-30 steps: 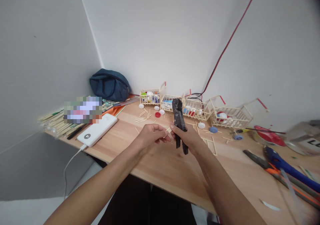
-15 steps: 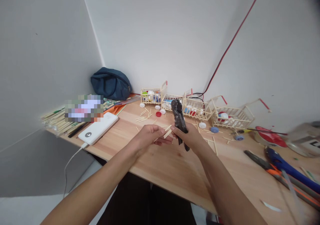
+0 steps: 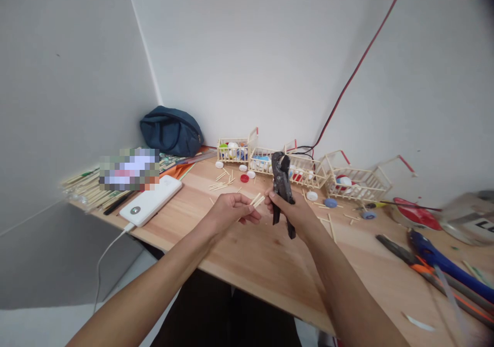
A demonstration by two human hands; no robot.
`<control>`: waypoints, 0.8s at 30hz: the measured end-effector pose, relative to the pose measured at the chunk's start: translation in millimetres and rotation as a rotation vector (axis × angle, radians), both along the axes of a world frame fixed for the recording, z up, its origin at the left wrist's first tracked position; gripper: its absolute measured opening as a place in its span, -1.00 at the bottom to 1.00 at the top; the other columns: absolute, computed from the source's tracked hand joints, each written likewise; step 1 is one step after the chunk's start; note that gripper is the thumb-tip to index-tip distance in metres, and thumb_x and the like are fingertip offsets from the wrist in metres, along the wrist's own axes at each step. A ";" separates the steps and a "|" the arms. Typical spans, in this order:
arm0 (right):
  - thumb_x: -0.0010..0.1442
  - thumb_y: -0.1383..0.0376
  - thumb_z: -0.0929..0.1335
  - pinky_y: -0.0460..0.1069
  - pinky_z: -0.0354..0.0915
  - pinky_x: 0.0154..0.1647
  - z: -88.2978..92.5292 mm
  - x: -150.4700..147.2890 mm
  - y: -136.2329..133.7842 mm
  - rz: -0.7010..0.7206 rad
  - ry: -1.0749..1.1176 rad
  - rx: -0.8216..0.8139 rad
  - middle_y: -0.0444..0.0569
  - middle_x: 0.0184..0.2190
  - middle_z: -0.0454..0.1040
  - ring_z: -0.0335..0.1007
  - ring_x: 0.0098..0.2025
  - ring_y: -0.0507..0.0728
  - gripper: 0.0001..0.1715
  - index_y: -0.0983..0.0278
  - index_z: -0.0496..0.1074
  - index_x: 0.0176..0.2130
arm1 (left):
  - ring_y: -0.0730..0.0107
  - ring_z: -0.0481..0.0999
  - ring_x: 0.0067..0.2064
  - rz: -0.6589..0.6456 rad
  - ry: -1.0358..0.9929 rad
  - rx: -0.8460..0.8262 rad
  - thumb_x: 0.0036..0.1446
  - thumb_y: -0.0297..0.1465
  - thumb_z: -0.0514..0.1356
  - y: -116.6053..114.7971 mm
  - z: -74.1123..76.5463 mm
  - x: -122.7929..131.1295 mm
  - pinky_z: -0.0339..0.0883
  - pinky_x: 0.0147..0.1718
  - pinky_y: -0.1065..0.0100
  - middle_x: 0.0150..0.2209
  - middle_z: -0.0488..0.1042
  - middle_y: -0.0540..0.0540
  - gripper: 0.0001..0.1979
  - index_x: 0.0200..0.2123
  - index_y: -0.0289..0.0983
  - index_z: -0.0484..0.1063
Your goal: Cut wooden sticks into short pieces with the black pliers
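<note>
Between the thumb and fingers of my left hand [image 3: 235, 208] are a few short wooden sticks [image 3: 257, 200], their ends poking out toward the right. My right hand [image 3: 289, 210] is wrapped round a black hand cutter [image 3: 282, 177], held upright with its jaw end at the top. The cutter stands just right of the sticks and apart from them. Behind it, partly covered by it, small stick-built carts [image 3: 306, 171] hold bottle caps. Cut stick pieces [image 3: 221, 186] lie loose on the wooden table [image 3: 239, 254] beyond my left hand.
At the left are a white power bank [image 3: 152, 203] with a cable, a bundle of long sticks [image 3: 83, 187] and a blue pouch [image 3: 172, 131]. Loose bottle caps [image 3: 244, 178] lie before the carts. Pliers [image 3: 405, 252] and a blue-handled tool [image 3: 443, 254] occupy the right side.
My hands have moved apart: the right hand with the cutter has shifted slightly right, away from the sticks. The sticks now rest in my left hand alone.
</note>
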State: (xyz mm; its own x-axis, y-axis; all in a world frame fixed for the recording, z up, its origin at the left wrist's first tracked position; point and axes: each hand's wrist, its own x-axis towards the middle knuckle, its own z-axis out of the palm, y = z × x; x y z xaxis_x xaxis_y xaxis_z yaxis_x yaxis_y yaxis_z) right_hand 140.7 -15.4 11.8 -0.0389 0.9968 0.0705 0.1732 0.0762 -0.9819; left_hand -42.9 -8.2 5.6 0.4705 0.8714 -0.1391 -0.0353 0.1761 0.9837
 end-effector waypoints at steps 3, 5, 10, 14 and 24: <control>0.03 0.04 0.35 -0.06 0.31 -0.45 -1.2 -1.3 0.3 -0.009 -0.070 -0.001 -0.05 -0.50 0.44 0.35 -0.50 0.04 -0.63 0.30 0.35 -0.34 | 0.38 0.55 -0.37 -0.016 0.002 -0.001 -0.03 -0.33 0.24 0.8 -1.1 0.8 0.23 -0.43 0.44 -0.40 0.57 -0.17 -0.80 -0.40 -0.35 0.35; 0.05 0.05 0.33 -0.07 0.29 -0.49 -2.5 -1.8 0.9 -0.009 -0.153 0.008 -0.06 -0.53 0.44 0.33 -0.52 0.04 -0.66 0.29 0.35 -0.36 | 0.38 0.55 -0.38 -0.023 -0.007 -0.004 -0.03 -0.34 0.24 1.1 -2.1 1.3 0.24 -0.43 0.44 -0.40 0.57 -0.18 -0.81 -0.40 -0.35 0.35; 0.06 0.09 0.32 -0.06 0.30 -0.50 -5.1 -1.5 2.3 -0.004 -0.251 0.035 -0.06 -0.54 0.46 0.36 -0.54 0.05 -0.72 0.27 0.36 -0.39 | 0.37 0.55 -0.37 -0.030 -0.011 -0.016 -0.06 -0.32 0.25 0.5 -1.9 1.4 0.26 -0.42 0.43 -0.37 0.57 -0.20 -0.78 -0.40 -0.35 0.36; 0.07 0.12 0.31 -0.06 0.30 -0.48 -7.4 -2.3 3.2 -0.019 -0.285 0.036 -0.07 -0.54 0.46 0.37 -0.53 0.06 -0.75 0.26 0.36 -0.40 | 0.37 0.55 -0.38 -0.030 0.046 0.029 -0.04 -0.29 0.23 6.0 -8.4 -0.6 0.23 -0.45 0.45 -0.37 0.57 -0.19 -0.78 -0.40 -0.33 0.34; 0.03 0.12 0.31 -0.06 0.30 -0.48 -4.0 -5.8 4.2 -0.069 -0.182 -0.033 -0.06 -0.52 0.44 0.34 -0.52 0.05 -0.73 0.28 0.33 -0.36 | 0.30 0.43 -0.35 0.442 0.882 0.673 0.01 -0.45 0.09 40.5 -24.2 -39.8 0.13 -0.39 0.38 -0.45 0.48 -0.10 -0.90 -0.44 -0.27 0.41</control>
